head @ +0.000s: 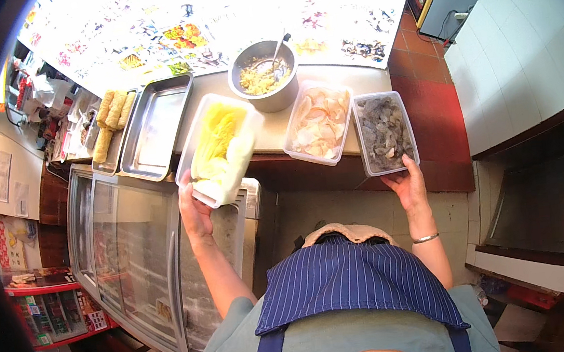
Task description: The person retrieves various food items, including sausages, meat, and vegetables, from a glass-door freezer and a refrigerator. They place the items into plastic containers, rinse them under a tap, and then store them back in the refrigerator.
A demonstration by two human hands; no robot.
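My left hand (195, 208) grips the near left corner of a clear plastic container (248, 123) holding soft yellow and whitish food. That box looks slightly tilted, and its base is hidden. On the right, my right hand (407, 183) has its thumb over the near rim of a smaller plastic container (366, 151) filled with dark grey, shaggy food pieces. Between them, a third plastic box (287, 150) of thin pinkish-beige slices rests on the counter edge. Behind stands a deep metal pot (274, 102) with crumbly yellowish food and a spoon (279, 47) in it.
Left on the counter (374, 76) are a bare steel tray (151, 138) and a tray of stacked yellowish rolls (113, 111). A bright printed panel (254, 14) lies beyond. Below left is a glass-topped chest freezer (131, 212); a tiled wall (516, 48) stands right.
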